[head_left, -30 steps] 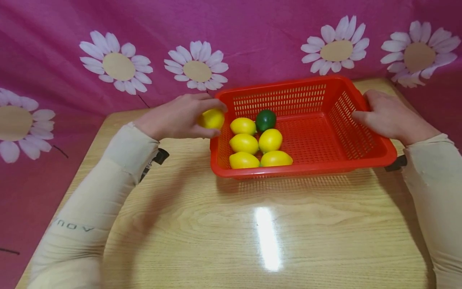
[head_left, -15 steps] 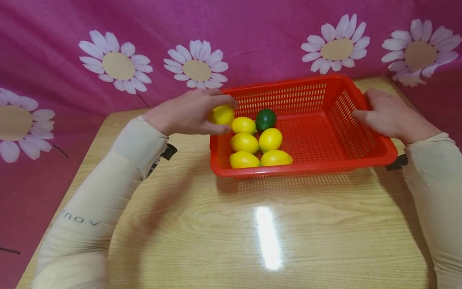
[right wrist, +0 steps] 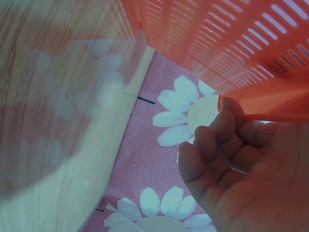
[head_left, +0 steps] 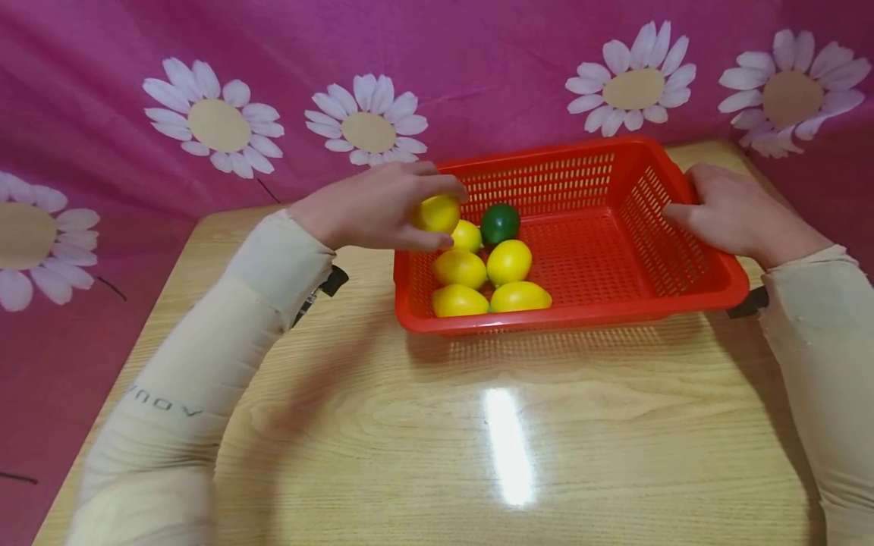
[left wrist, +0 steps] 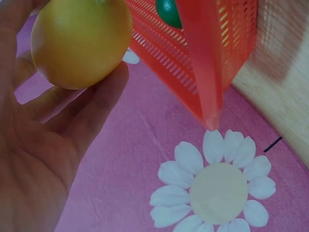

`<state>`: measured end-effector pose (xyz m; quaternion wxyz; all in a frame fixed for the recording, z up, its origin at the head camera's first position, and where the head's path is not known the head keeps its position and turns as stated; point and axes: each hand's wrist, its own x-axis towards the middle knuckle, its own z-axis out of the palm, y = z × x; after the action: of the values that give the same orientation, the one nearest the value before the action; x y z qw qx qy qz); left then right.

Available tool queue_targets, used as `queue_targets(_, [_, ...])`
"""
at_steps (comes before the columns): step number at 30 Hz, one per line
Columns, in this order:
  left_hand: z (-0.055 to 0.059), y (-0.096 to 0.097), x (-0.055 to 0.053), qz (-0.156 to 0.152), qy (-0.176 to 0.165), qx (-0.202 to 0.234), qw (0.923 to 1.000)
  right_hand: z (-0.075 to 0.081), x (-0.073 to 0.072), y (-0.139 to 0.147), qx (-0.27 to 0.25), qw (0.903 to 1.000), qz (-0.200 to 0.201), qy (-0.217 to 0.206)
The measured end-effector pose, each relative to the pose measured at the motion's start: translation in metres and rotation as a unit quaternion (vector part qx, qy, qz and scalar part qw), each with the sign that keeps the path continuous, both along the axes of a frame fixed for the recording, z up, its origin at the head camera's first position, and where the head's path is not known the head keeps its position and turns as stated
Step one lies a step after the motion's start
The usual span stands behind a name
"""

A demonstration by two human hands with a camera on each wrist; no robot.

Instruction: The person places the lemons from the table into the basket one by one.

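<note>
Over the left end of a red plastic basket [head_left: 580, 314], my left hand [head_left: 382, 205] holds a yellow lemon [head_left: 437, 215] between thumb and fingers. The left wrist view shows this lemon [left wrist: 82, 43] large, beside the basket's rim [left wrist: 203, 58]. Below it, several lemons [head_left: 460, 269] lie together in the basket's left part, one partly hidden by the held lemon. Behind them sits a dark green fruit [head_left: 501, 224], its kind unclear. My right hand [head_left: 740, 216] grips the basket's right rim, thumb inside; the right wrist view shows its fingers [right wrist: 205, 142] curled under the rim.
The basket stands on a wood-grain table [head_left: 410, 440], near its back edge. Just behind hangs a magenta cloth [head_left: 492, 68] printed with large white daisies. A strip of light reflects off the tabletop in front of the basket.
My left hand has moved right with the lemon, from the basket's left rim to above the lemons inside. The right hand and the basket stay in place.
</note>
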<state>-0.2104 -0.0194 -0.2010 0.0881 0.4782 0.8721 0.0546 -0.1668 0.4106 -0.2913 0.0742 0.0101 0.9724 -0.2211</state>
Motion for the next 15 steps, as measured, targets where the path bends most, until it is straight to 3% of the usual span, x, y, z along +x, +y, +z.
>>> queue_targets(15, [-0.002, 0.021, -0.002, -0.02, -0.006, -0.004, 0.9998, 0.003, 0.001, -0.001, 0.018, 0.9998, 0.002, 0.006])
